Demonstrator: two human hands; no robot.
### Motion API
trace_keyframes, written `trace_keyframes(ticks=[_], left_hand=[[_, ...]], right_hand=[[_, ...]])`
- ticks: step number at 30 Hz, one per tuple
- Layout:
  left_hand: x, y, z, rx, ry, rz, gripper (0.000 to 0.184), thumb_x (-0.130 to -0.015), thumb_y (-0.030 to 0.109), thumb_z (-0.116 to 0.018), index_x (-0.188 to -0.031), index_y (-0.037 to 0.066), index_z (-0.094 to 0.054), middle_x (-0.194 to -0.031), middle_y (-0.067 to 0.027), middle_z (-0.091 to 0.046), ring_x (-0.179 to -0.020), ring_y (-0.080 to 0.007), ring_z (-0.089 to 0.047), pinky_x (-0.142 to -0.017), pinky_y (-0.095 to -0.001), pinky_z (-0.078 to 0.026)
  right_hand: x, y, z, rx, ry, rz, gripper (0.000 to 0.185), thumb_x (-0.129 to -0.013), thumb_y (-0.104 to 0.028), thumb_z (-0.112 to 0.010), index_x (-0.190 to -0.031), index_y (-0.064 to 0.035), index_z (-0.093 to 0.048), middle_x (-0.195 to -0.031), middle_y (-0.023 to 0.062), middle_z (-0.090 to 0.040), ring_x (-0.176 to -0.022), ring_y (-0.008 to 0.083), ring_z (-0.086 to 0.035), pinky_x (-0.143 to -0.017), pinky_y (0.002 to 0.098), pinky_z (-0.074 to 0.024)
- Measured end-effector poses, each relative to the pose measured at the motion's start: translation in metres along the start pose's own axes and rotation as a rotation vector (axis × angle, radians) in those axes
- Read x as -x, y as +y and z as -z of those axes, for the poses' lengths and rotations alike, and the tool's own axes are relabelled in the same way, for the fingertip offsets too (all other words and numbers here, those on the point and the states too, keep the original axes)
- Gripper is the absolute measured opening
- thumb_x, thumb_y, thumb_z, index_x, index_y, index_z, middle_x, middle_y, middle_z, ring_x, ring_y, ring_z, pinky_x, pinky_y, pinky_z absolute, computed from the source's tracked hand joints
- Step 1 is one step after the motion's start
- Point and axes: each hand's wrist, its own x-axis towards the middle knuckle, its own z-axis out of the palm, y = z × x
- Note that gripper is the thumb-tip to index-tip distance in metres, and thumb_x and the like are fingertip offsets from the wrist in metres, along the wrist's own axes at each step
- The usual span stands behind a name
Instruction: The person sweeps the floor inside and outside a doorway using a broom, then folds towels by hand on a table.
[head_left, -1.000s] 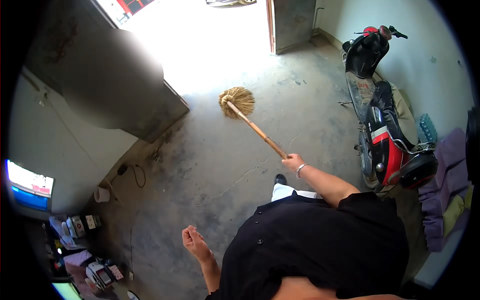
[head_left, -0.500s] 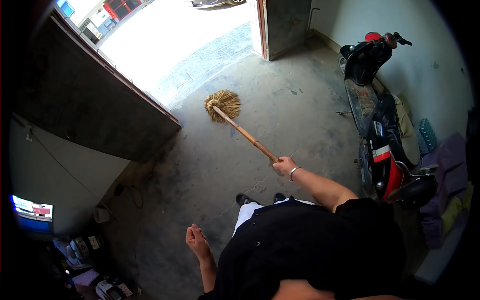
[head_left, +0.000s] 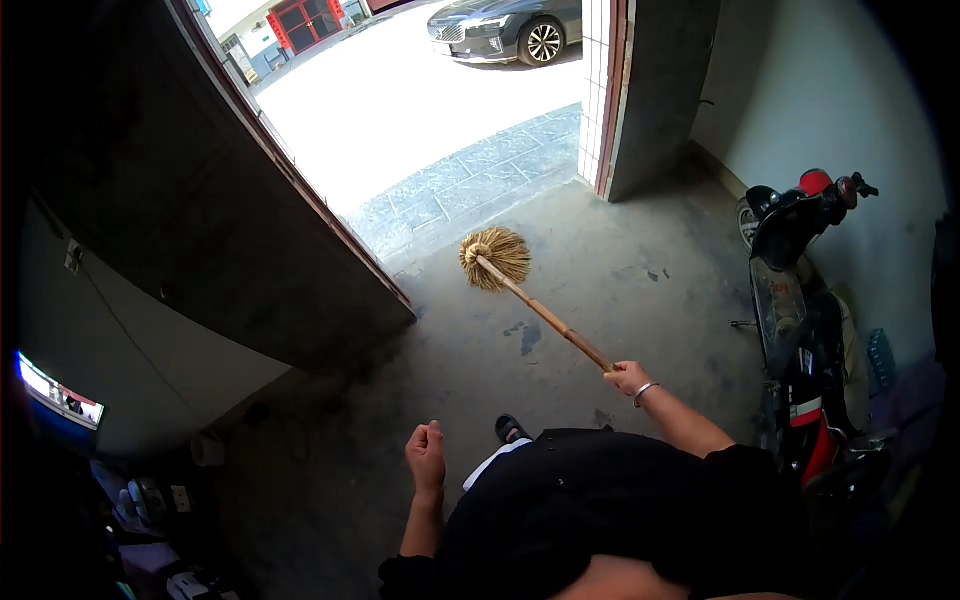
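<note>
A straw broom (head_left: 560,326) with a jointed bamboo-like handle stretches out ahead of me, its bristle head low over or on the concrete floor near the doorway; I cannot tell whether it touches. My right hand (head_left: 628,378), with a silver bangle at the wrist, is wrapped round the handle's near end. Well apart from the broom, my left hand (head_left: 426,456) hangs over the floor at my left side, fingers curled into a loose fist with no object showing. One dark sandal (head_left: 511,429) shows below my black shirt.
To the right, a red and black scooter (head_left: 800,320) stands by the wall. A large dark door (head_left: 300,230) swings inward on the left. Outside the doorway are grey paving (head_left: 470,175) and a parked car (head_left: 510,30). A lit screen (head_left: 60,390) and clutter lie at far left.
My view has tilted up, bringing more of the car and paving into sight. Broom and right hand appear farther right and lower in view. One of the two sandals has dropped out of sight.
</note>
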Motion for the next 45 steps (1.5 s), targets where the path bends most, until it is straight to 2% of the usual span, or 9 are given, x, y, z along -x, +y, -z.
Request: trace_keyframes(ticks=[16, 24, 27, 30, 35, 37, 38, 40, 45], left_hand=[[-0.162, -0.013, 0.031, -0.075, 0.113, 0.033, 0.036, -0.088, 0.019, -0.051, -0.057, 0.011, -0.035, -0.055, 0.008, -0.03, -0.052, -0.0013, -0.026, -0.044, -0.0209, -0.022], [-0.274, -0.016, 0.004, 0.053, 0.292, 0.039, 0.031, -0.087, 0.017, -0.052, -0.059, 0.01, -0.041, -0.058, 0.0078, -0.035, -0.053, -0.0014, -0.029, -0.046, -0.0202, -0.026], [-0.329, 0.009, -0.017, 0.012, 0.34, -0.033, 0.024, -0.086, 0.016, -0.053, -0.065, 0.009, -0.046, -0.059, 0.0068, -0.039, -0.052, -0.0011, -0.034, -0.046, -0.0184, -0.028], [-0.369, 0.064, -0.038, 0.066, 0.39, -0.099, 0.013, -0.086, 0.015, -0.054, -0.075, 0.008, -0.05, -0.059, 0.0047, -0.043, -0.049, -0.0036, -0.04, -0.045, -0.0186, -0.034], [-0.405, 0.105, -0.03, -0.077, 0.641, -0.157, 0.01, -0.087, 0.016, -0.05, -0.085, 0.006, -0.051, -0.075, -0.0012, -0.05, -0.068, -0.009, -0.047, -0.062, -0.0225, -0.04], [-0.419, 0.125, -0.02, -0.196, 0.76, -0.207, 0.011, -0.087, 0.015, -0.049, -0.092, 0.005, -0.051, -0.085, -0.0031, -0.051, -0.076, -0.0119, -0.048, -0.068, -0.023, -0.041], [-0.43, 0.132, -0.013, -0.234, 0.804, -0.262, 0.015, -0.087, 0.015, -0.049, -0.098, 0.005, -0.05, -0.093, -0.0048, -0.05, -0.083, -0.0135, -0.049, -0.072, -0.0249, -0.041], [-0.448, 0.147, 0.001, -0.334, 0.892, -0.347, 0.026, -0.087, 0.015, -0.047, -0.11, 0.005, -0.046, -0.11, -0.0079, -0.046, -0.098, -0.0176, -0.046, -0.082, -0.0303, -0.039], [-0.504, 0.21, 0.016, -0.682, 1.056, -0.482, 0.045, -0.087, 0.019, -0.046, -0.127, 0.005, -0.031, -0.135, -0.0136, -0.027, -0.124, -0.027, -0.029, -0.099, -0.0411, -0.027]], right_hand=[[-0.158, -0.112, -0.006, 0.148, -0.059, -0.005, 0.019, -0.071, -0.018, -0.068, -0.077, -0.0012, -0.061, -0.063, 0.0004, -0.053, -0.054, 0.0095, -0.048, -0.048, 0.0257, -0.0381], [-0.281, -0.189, 0.024, 0.3, -0.104, -0.151, 0.036, -0.073, -0.02, -0.069, -0.098, 0.0029, -0.058, -0.07, 0.0045, -0.056, -0.055, 0.0119, -0.05, -0.048, 0.0281, -0.041], [-0.32, -0.238, 0.028, 0.375, -0.19, -0.171, 0.049, -0.073, -0.022, -0.07, -0.109, 0.0059, -0.054, -0.079, 0.0091, -0.06, -0.067, 0.0158, -0.054, -0.058, 0.03, -0.0443], [-0.355, -0.279, 0.052, 0.422, -0.232, -0.189, 0.041, -0.073, -0.023, -0.07, -0.1, 0.0045, -0.057, -0.076, 0.0074, -0.058, -0.063, 0.0163, -0.053, -0.056, 0.0296, -0.0437], [-0.42, -0.307, 0.103, 0.68, -0.298, -0.266, 0.036, -0.073, -0.029, -0.069, -0.093, 0.0, -0.06, -0.076, 0.0085, -0.06, -0.062, 0.0183, -0.056, -0.057, 0.0324, -0.0456], [-0.458, -0.296, 0.12, 1.127, -0.342, -0.095, 0.036, -0.071, -0.032, -0.069, -0.093, -0.0045, -0.062, -0.074, 0.007, -0.061, -0.056, 0.0157, -0.056, -0.053, 0.0312, -0.0467], [-0.468, -0.299, 0.121, 1.131, -0.343, -0.094, 0.036, -0.071, -0.032, -0.069, -0.093, -0.0045, -0.062, -0.074, 0.007, -0.061, -0.056, 0.0157, -0.056, -0.053, 0.0312, -0.0467], [-0.485, -0.306, 0.115, 1.445, -0.342, -0.12, 0.04, -0.069, -0.034, -0.069, -0.097, -0.0059, -0.062, -0.081, 0.0077, -0.064, -0.064, 0.0164, -0.061, -0.061, 0.0316, -0.0501], [-0.521, -0.334, 0.076, 1.392, -0.39, -0.167, 0.039, -0.073, -0.034, -0.066, -0.101, -0.0075, -0.062, -0.084, 0.0068, -0.064, -0.071, 0.0171, -0.062, -0.067, 0.0326, -0.0501]])
